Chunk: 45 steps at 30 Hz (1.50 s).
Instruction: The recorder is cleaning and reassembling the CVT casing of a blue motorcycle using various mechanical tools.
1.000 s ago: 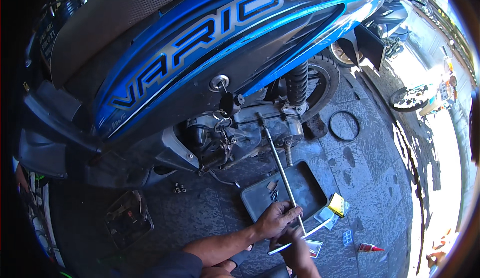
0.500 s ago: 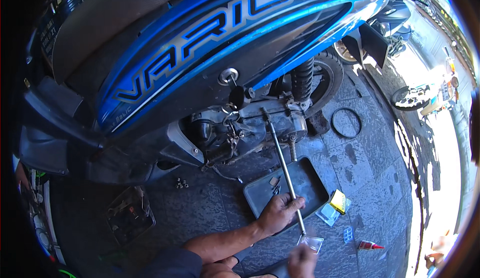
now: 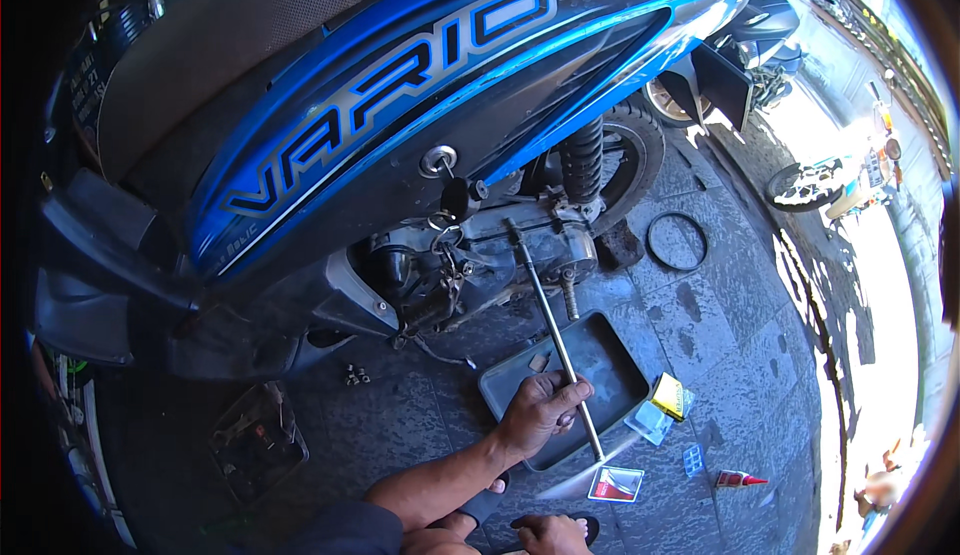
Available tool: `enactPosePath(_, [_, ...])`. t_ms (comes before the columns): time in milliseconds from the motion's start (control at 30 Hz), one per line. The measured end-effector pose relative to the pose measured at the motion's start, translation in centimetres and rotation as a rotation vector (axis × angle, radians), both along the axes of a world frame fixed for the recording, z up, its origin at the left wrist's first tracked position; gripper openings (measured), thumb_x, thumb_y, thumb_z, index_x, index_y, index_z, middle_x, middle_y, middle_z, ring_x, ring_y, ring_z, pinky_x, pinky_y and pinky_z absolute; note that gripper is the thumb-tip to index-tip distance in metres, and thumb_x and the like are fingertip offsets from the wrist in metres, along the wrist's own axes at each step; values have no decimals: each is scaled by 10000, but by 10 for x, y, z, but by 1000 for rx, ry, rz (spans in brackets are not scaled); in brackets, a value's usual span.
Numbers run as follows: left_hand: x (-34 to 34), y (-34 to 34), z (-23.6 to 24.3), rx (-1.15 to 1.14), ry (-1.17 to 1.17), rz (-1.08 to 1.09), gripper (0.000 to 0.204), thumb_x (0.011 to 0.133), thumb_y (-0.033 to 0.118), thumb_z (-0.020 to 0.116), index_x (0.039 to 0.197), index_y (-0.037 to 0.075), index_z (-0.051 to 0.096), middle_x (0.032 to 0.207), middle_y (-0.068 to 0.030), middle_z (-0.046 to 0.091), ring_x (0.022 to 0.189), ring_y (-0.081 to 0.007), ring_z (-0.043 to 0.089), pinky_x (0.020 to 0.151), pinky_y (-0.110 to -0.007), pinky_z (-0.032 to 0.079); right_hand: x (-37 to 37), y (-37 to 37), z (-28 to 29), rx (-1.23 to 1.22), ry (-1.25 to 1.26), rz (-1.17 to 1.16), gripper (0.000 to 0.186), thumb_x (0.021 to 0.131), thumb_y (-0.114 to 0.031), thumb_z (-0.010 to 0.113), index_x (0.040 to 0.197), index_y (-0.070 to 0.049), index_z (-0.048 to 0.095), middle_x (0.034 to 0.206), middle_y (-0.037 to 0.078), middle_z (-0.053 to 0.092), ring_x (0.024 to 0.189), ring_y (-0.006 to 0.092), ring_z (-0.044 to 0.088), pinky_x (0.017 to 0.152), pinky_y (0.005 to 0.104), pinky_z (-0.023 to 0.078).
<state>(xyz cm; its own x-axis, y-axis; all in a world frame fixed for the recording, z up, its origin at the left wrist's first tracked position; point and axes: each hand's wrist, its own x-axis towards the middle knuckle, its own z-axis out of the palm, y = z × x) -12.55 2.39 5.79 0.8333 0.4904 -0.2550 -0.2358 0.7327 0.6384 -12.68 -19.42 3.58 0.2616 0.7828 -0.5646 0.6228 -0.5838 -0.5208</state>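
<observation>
My left hand (image 3: pixel 548 413) is closed around the shaft of a long metal T-handle wrench (image 3: pixel 556 340). The wrench's far end meets the dark engine casing (image 3: pixel 490 245) of a blue and black scooter (image 3: pixel 400 95). At its near end the crossbar is a pale smear, blurred by turning. Low in the picture, my right hand (image 3: pixel 553 534) is off the wrench, fingers loosely apart, with nothing seen in it. Under the wrench lies a dark rectangular tray (image 3: pixel 612 355), which holds a small brownish piece (image 3: pixel 539 363).
Right of the tray lie a yellow packet (image 3: pixel 668 396), a red-labelled card (image 3: pixel 615 484) and a red-tipped tube (image 3: pixel 740 479). A black belt loop (image 3: pixel 676 242) rests near the rear wheel (image 3: pixel 635 170). Several small metal parts (image 3: pixel 356 375) and a second tray (image 3: pixel 258 440) are at left.
My right hand has drawn away from the wrench's near end, down and left. The crossbar now shows as a wide blur. My left hand keeps its hold; the whole view has shifted slightly.
</observation>
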Motion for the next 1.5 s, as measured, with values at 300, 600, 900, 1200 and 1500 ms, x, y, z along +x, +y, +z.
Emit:
enactPosePath(300, [0, 3, 3, -25, -38, 0, 115, 949, 122, 610, 947, 15, 654, 621, 37, 528, 494, -23, 462, 462, -200, 373, -4, 0, 6, -32, -30, 36, 249, 873, -284, 604, 1068, -185, 723, 900, 187, 697, 838, 391, 665, 760, 491, 527])
enactPosePath(600, [2, 7, 3, -14, 3, 11, 190, 990, 172, 548, 959, 11, 645, 560, 27, 482, 460, -34, 425, 459, -196, 365, -1, -6, -8, 11, -61, -27, 271, 867, -294, 609, 1073, -151, 712, 879, 219, 685, 801, 420, 659, 730, 522, 516])
enactPosePath(900, [5, 6, -8, 347, 231, 89, 215, 944, 215, 598, 929, 6, 644, 574, 49, 413, 445, -48, 380, 420, -208, 308, 16, 8, 23, 519, 258, -706, 357, 878, -208, 654, 1206, -70, 618, 1101, 258, 656, 874, 314, 705, 714, 444, 542])
enactPosePath(1200, [11, 15, -10, 54, 322, 163, 177, 953, 228, 604, 885, 65, 604, 576, 53, 420, 416, -11, 344, 355, -165, 269, 41, 34, 67, 1093, -272, -520, 389, 777, -45, 678, 1137, -12, 535, 1019, 181, 551, 955, 371, 590, 782, 414, 503])
enactPosePath(1500, [9, 22, -34, 77, 399, 136, 175, 942, 259, 614, 929, 85, 602, 720, 36, 514, 489, -4, 397, 378, -151, 291, 64, 58, 45, 864, -231, -315, 768, 790, -117, 691, 1440, -1, 298, 1285, 257, 480, 1230, 406, 475, 1033, 440, 412])
